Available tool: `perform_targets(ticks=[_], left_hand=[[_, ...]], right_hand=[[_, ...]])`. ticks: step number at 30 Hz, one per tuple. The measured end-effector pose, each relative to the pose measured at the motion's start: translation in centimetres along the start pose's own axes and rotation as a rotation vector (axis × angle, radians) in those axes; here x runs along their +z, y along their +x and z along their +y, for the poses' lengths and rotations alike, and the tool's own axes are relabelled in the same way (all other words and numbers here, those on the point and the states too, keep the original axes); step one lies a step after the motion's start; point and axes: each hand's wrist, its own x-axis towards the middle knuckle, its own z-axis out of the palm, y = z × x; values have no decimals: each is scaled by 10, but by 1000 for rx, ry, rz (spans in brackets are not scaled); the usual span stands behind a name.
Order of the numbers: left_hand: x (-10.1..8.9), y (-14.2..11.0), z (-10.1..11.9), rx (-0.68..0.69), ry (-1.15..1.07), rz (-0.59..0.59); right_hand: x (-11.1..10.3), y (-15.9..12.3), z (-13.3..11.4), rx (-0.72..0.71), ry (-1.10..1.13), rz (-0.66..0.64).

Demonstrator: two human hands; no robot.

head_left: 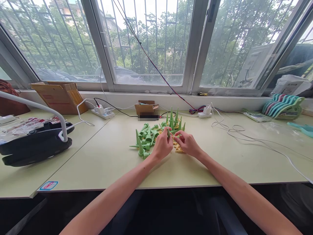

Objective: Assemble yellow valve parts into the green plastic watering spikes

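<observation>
My left hand (161,143) is closed around a green plastic spike (168,133), whose tip shows above the fingers. Close beside it, my right hand (188,143) has thumb and fingers pinched together; what they hold, if anything, is too small to make out. To the left of my hands lies a heap of green cone-shaped spikes (146,135), some on their sides. More green spikes (171,119) stand upright behind my hands. Small yellow plastic pieces (179,149) lie under and beside my right hand, partly covered by it.
An open cardboard box (146,107) stands behind the heap. Power strips (102,112) and loose white cables (239,130) lie farther off. At left are a black lamp base (36,143) and a larger carton (58,98). Hangers (282,107) rest at right.
</observation>
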Motion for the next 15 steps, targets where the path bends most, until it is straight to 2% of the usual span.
perform_targets(ticks=[15], left_hand=[[0, -1, 2, 1, -16, -12]], right_hand=[[0, 1, 0, -8, -32, 7]])
